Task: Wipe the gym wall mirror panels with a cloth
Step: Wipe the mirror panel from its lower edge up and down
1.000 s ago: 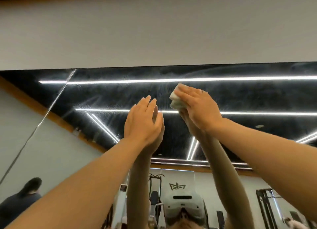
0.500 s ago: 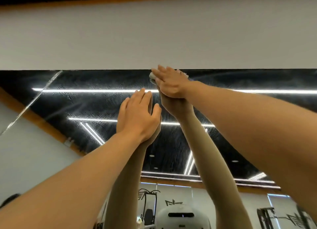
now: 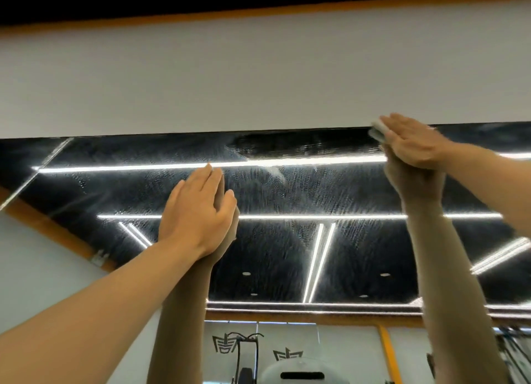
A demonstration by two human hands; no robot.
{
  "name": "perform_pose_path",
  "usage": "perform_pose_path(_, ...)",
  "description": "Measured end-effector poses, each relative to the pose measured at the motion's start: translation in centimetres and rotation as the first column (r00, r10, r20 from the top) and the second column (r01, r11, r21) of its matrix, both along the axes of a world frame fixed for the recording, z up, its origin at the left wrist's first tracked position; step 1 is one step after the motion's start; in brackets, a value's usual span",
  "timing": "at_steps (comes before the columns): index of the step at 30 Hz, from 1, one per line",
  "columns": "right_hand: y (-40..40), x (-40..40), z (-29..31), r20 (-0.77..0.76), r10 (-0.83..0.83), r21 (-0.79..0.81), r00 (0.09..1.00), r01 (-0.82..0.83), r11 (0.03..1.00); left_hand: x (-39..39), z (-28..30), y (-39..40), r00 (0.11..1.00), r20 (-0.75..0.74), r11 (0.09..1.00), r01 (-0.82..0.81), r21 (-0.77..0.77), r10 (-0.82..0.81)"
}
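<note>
Head view, looking up along the wall mirror panel [image 3: 287,240]. Right hand [image 3: 413,145] is flat at the panel's top edge, fingers straight, pressing a folded white cloth [image 3: 377,130] against the glass; only a corner of cloth shows past the fingertips, just under the grey wall band [image 3: 258,81]. Left hand [image 3: 198,214] is spread flat on the glass lower down and well apart from the right, holding nothing (bracing, it seems).

Glass is filmed with fine streaky droplets across most of the visible area. One darker, cleaner strip [image 3: 301,145] runs along the top edge, ending at the cloth. A vertical seam [image 3: 37,173] at far left marks the neighbouring panel.

Step in hand, as I judge it: wiping the top strip of this panel, early in the panel, since most of the film is untouched.

Next move likely calls for keeping flat pressure on the cloth and working a lower pass that overlaps the cleaned strip; the left palm sits on unwiped glass and would need shifting.
</note>
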State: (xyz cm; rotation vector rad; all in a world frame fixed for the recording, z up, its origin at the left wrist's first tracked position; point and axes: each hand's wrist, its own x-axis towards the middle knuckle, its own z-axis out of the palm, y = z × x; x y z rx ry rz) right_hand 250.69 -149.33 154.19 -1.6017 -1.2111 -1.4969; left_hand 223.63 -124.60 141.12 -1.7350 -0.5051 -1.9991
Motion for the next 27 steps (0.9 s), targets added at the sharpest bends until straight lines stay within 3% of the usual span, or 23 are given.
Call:
perform_pose_path(5, -1.6, 3.0, 0.9, -0.022, -0.067, 0.094, 0.998, 0.069, 0.993, 0.0, 0.0, -0.1, 1.000, -0.006, 1.000, 0.002, -0.001, -0.002)
perform_pose_path(9, -0.3, 2.1, -0.9, 0.036, -0.058, 0.071, 0.998, 0.055, 0.996, 0.1, 0.1, -0.1, 0.999, -0.032, 1.000, -0.013, -0.012, 0.013)
perform_pose_path(13, 2.1, -0.8, -6.9, 0.171, 0.053, -0.103, 0.984, -0.036, 0.994, 0.2, 0.2, -0.1, 0.999, -0.026, 1.000, -0.028, -0.009, 0.027)
perform_pose_path(16, 3.4, -3.7, -13.5, 0.419, 0.242, -0.300, 0.875, -0.118, 0.947, 0.2, 0.0, -0.2, 0.999, -0.019, 0.999, -0.037, -0.001, 0.037)
perform_pose_path(20, 3.2, -4.1, -15.9, 0.394, 0.218, -0.484, 0.893, 0.000, 0.875, 0.2, -0.2, -0.3, 1.000, -0.011, 1.000, -0.009, -0.006, 0.009)
perform_pose_path(23, 2.7, -2.9, -11.7, 0.414, 0.113, -0.359, 0.903, 0.047, 0.932, 0.2, -0.2, -0.2, 1.000, -0.010, 1.000, 0.004, -0.008, -0.004)
perform_pose_path(27, 1.8, -1.2, -4.1, 0.151, 0.084, -0.033, 0.985, -0.080, 0.996, 0.1, -0.1, 0.0, 1.000, -0.004, 1.000, 0.011, -0.008, -0.011)
